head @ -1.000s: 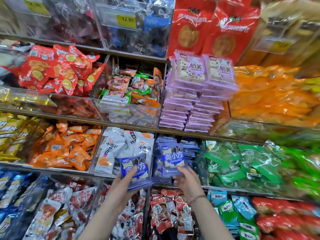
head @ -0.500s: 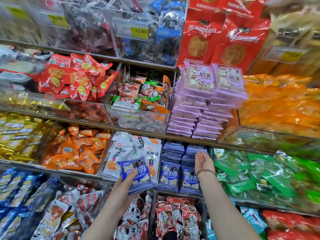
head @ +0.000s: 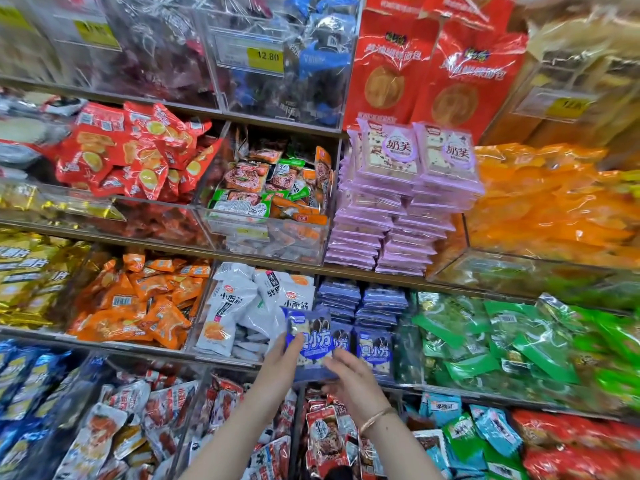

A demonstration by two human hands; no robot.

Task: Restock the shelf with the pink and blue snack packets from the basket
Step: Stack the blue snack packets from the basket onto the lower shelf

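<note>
Back from the far stacked blue packets (head: 382,301), the right hand (head: 351,379) pinches the near right edge of a glossy blue rectangular snack packet (head: 308,336) held before that stack. The left hand (head: 280,367) grips its left side, thumb on front.

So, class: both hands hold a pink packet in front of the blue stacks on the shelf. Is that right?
No. The head view shows the packet is blue, not pink. The left hand and right hand do hold it in front of the blue stacks.
</note>
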